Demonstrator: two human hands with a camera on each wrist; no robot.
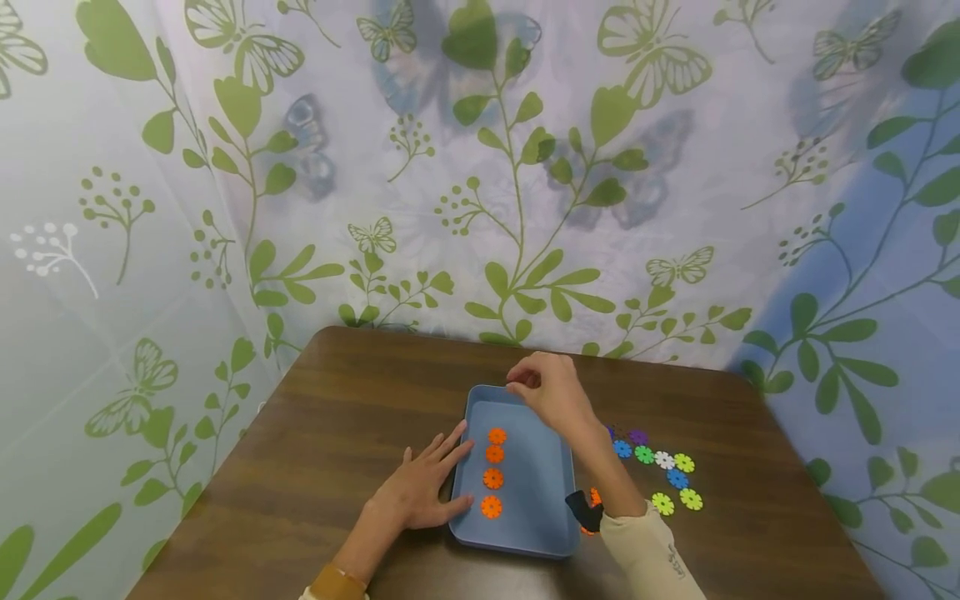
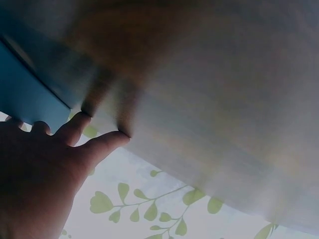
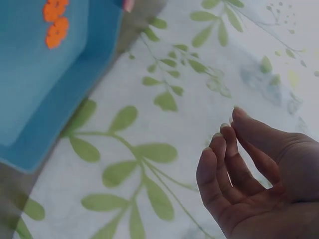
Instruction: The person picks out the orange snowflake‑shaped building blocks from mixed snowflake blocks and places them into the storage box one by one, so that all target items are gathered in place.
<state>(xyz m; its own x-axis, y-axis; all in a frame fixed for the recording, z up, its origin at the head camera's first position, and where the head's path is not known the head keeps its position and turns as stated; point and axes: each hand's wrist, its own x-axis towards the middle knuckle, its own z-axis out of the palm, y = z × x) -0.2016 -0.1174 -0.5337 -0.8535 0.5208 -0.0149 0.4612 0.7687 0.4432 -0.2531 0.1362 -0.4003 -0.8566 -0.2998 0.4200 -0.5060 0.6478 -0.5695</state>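
Note:
A blue-grey rectangular tray (image 1: 525, 533) lies on the table, with several orange notched plastic discs (image 1: 492, 478) in a column along its left side. My left hand (image 1: 422, 487) rests at the tray's left edge, fingers spread, fingertips over the rim. In the left wrist view the left hand (image 2: 50, 154) appears with thumb and fingers extended beside the tray. Above the tray's far right end is my right hand (image 1: 551, 390). The right wrist view shows this right hand (image 3: 254, 174) loosely curled, thumb tip close to the fingertips, no object visible between them.
Right of the tray lie loose notched discs, among them a green disc (image 1: 644, 455), a white disc (image 1: 664, 460) and a yellow disc (image 1: 691, 499). Some orange discs (image 1: 596, 497) are partly hidden by my right forearm. A leaf-patterned curtain (image 1: 420, 167) hangs behind the wooden table (image 1: 300, 467).

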